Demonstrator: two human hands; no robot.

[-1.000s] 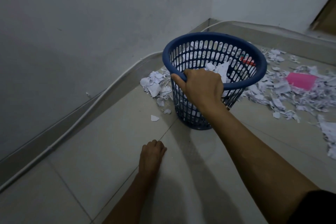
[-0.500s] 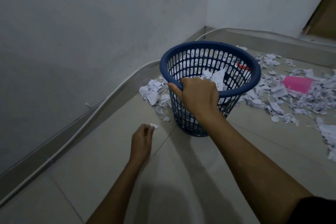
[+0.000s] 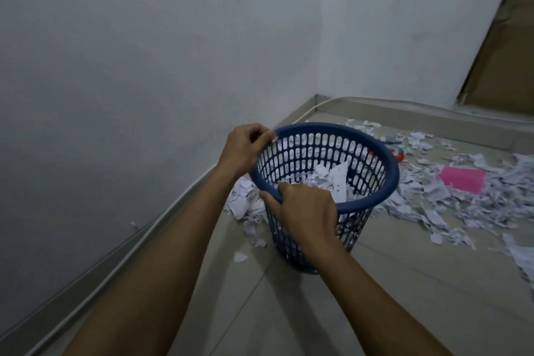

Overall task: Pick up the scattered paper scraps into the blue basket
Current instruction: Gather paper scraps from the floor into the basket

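The blue basket (image 3: pixel 388 162) stands on the tiled floor near the room's corner, partly filled with white paper scraps (image 3: pixel 326 179). My right hand (image 3: pixel 306 211) grips its near rim, fingers curled over the edge. At the basket's left rim my left hand (image 3: pixel 245 147) is raised with fingers curled, pinching what looks like a small white scrap (image 3: pixel 273 138) at its fingertips. More scraps lie in a pile (image 3: pixel 242 202) left of the basket and in a wide spread (image 3: pixel 491 205) to its right. A single scrap (image 3: pixel 239 257) lies on the floor in front.
A pink sheet (image 3: pixel 462 179) lies among the scraps on the right, and a small red object (image 3: pixel 400 154) sits behind the basket. White walls meet in a corner behind, with a cable (image 3: pixel 161 220) along the skirting. A brown door (image 3: pixel 502 61) is at the far right.
My left hand has risen from the floor beside the loose scraps up to the basket's left rim. My right hand has kept its hold on the rim, and the view has tilted upward.
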